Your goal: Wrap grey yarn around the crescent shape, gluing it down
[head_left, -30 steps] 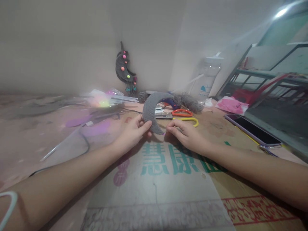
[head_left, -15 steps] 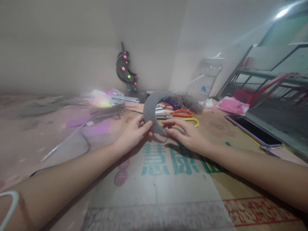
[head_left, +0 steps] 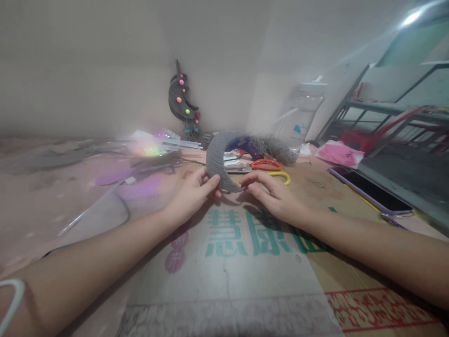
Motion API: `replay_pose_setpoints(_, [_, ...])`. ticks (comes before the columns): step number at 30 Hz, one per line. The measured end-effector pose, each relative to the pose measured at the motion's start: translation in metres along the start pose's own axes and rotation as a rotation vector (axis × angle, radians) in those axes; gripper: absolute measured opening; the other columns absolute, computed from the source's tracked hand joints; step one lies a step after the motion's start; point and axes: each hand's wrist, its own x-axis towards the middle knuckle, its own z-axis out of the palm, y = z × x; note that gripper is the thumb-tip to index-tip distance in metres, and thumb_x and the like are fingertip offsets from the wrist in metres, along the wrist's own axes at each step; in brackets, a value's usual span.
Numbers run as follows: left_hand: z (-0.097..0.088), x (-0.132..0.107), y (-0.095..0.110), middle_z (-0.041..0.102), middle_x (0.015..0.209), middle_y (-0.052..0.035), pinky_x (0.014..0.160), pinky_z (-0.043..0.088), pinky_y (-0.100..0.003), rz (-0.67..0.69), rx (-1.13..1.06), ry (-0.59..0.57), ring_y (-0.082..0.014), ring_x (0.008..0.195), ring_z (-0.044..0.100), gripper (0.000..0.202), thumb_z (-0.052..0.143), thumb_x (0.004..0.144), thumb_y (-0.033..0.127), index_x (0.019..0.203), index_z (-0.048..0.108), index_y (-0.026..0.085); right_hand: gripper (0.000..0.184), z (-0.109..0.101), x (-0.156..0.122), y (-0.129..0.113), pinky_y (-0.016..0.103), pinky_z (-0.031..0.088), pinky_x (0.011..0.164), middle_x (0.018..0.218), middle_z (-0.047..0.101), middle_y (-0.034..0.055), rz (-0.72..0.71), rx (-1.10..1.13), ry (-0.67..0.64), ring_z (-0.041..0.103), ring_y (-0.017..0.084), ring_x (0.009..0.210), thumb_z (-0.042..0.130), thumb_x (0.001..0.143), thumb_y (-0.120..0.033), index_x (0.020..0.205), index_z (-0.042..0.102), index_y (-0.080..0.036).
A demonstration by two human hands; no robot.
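A crescent (head_left: 216, 157) wrapped in gray yarn stands tilted over the cardboard, its open side to the right. My left hand (head_left: 202, 187) grips its lower left part, thumb in front and fingers behind. At the lower tip, the thumb and fingers of my right hand (head_left: 270, 194) are pinched together. A small purple spot and a bit of strand show there, but what the fingertips hold is too small to make out. Just behind the crescent lie scissors with orange handles (head_left: 265, 164) and a yellow handle loop (head_left: 280, 177). A blue glue gun (head_left: 247, 147) is partly hidden by the crescent.
Gray yarn (head_left: 277, 149) lies at the back. A decorated crescent (head_left: 179, 98) hangs on the wall. Clear sticks (head_left: 182, 144) and purple pieces (head_left: 114, 178) lie left. On the right are a bottle (head_left: 303, 114), a pink packet (head_left: 340, 153) and a phone (head_left: 370, 189).
The crescent has shifted slightly left and up in my left hand. My right fingers have closed together at its lower tip; they were more spread before.
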Motion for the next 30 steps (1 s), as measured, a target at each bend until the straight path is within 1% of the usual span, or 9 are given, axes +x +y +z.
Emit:
replay_pose_setpoints(2, [0.0000, 0.0003, -0.0001, 0.064, 0.081, -0.0012, 0.058, 0.046, -0.021, -0.004, -0.023, 0.000, -0.0096, 0.062, 0.056, 0.031, 0.067, 0.082, 0.039, 0.099, 0.059, 0.015, 0.013, 0.0010, 0.0009, 0.0013, 0.032, 0.052, 0.081, 0.097, 0.067, 0.0058, -0.005, -0.005, 0.007, 0.065, 0.018, 0.090, 0.049, 0.094, -0.024, 0.102, 0.058, -0.019])
replay_pose_setpoints(4, [-0.0003, 0.0006, -0.0005, 0.064, 0.081, -0.0011, 0.059, 0.047, -0.021, -0.005, -0.046, 0.003, -0.0094, 0.062, 0.055, 0.031, 0.069, 0.081, 0.040, 0.098, 0.059, 0.015, 0.011, 0.0018, 0.0020, 0.0029, 0.033, 0.052, 0.082, 0.097, 0.067, 0.0055, -0.007, -0.032, 0.023, 0.065, 0.019, 0.091, 0.055, 0.091, -0.023, 0.101, 0.058, -0.019])
replay_pose_setpoints(7, [-0.0010, 0.0011, -0.0011, 0.064, 0.078, -0.0007, 0.058, 0.046, -0.021, -0.010, -0.045, 0.008, -0.0096, 0.061, 0.056, 0.031, 0.069, 0.081, 0.040, 0.097, 0.059, 0.015, 0.007, 0.0020, 0.0034, 0.0040, 0.032, 0.050, 0.078, 0.090, 0.067, 0.0040, 0.016, -0.069, 0.036, 0.063, 0.018, 0.085, 0.059, 0.089, -0.025, 0.093, 0.059, -0.020])
replay_pose_setpoints(8, [-0.0013, 0.0013, -0.0012, 0.064, 0.077, -0.0005, 0.057, 0.045, -0.020, -0.012, -0.039, 0.009, -0.0097, 0.061, 0.056, 0.030, 0.069, 0.082, 0.040, 0.096, 0.059, 0.015, 0.005, 0.0017, 0.0037, 0.0040, 0.031, 0.050, 0.076, 0.087, 0.067, 0.0032, 0.023, -0.077, 0.038, 0.062, 0.018, 0.082, 0.059, 0.089, -0.025, 0.089, 0.059, -0.020])
replay_pose_setpoints(11, [-0.0020, 0.0017, -0.0018, 0.063, 0.076, -0.0003, 0.056, 0.044, -0.020, -0.013, -0.024, 0.003, -0.0095, 0.060, 0.055, 0.030, 0.068, 0.082, 0.040, 0.097, 0.058, 0.015, 0.011, 0.0003, 0.0042, 0.0036, 0.029, 0.047, 0.071, 0.079, 0.065, 0.0016, 0.013, -0.107, 0.041, 0.060, 0.016, 0.075, 0.056, 0.091, -0.024, 0.081, 0.059, -0.020])
replay_pose_setpoints(14, [-0.0024, 0.0019, -0.0026, 0.062, 0.075, 0.0001, 0.056, 0.044, -0.021, -0.004, 0.002, -0.007, -0.0096, 0.061, 0.055, 0.030, 0.066, 0.083, 0.040, 0.097, 0.058, 0.015, 0.016, -0.0009, 0.0043, 0.0038, 0.028, 0.045, 0.070, 0.078, 0.064, 0.0014, -0.007, -0.129, 0.025, 0.059, 0.016, 0.074, 0.054, 0.094, -0.026, 0.080, 0.060, -0.020])
replay_pose_setpoints(18, [-0.0019, 0.0013, -0.0028, 0.060, 0.071, 0.0009, 0.055, 0.043, -0.020, -0.017, 0.008, -0.013, -0.0100, 0.060, 0.054, 0.029, 0.064, 0.085, 0.040, 0.097, 0.057, 0.015, 0.021, -0.0015, 0.0036, 0.0044, 0.028, 0.044, 0.070, 0.079, 0.064, 0.0018, 0.014, -0.148, -0.019, 0.059, 0.016, 0.076, 0.050, 0.096, -0.027, 0.079, 0.060, -0.020])
replay_pose_setpoints(23, [-0.0023, 0.0003, -0.0027, 0.059, 0.069, 0.0015, 0.056, 0.043, -0.021, -0.018, 0.009, -0.012, -0.0101, 0.059, 0.053, 0.033, 0.066, 0.083, 0.043, 0.098, 0.058, 0.015, 0.029, -0.0013, 0.0038, 0.0050, 0.028, 0.042, 0.068, 0.076, 0.063, 0.0022, 0.026, -0.159, -0.055, 0.058, 0.016, 0.074, 0.043, 0.099, -0.028, 0.076, 0.058, -0.020])
replay_pose_setpoints(30, [-0.0016, -0.0003, -0.0026, 0.057, 0.067, 0.0023, 0.055, 0.042, -0.020, -0.012, 0.041, -0.011, -0.0099, 0.059, 0.052, 0.028, 0.063, 0.086, 0.040, 0.097, 0.057, 0.015, 0.033, -0.0009, 0.0042, 0.0062, 0.028, 0.041, 0.065, 0.072, 0.060, 0.0029, 0.032, -0.163, -0.092, 0.054, 0.016, 0.068, 0.037, 0.100, -0.027, 0.072, 0.054, -0.019])
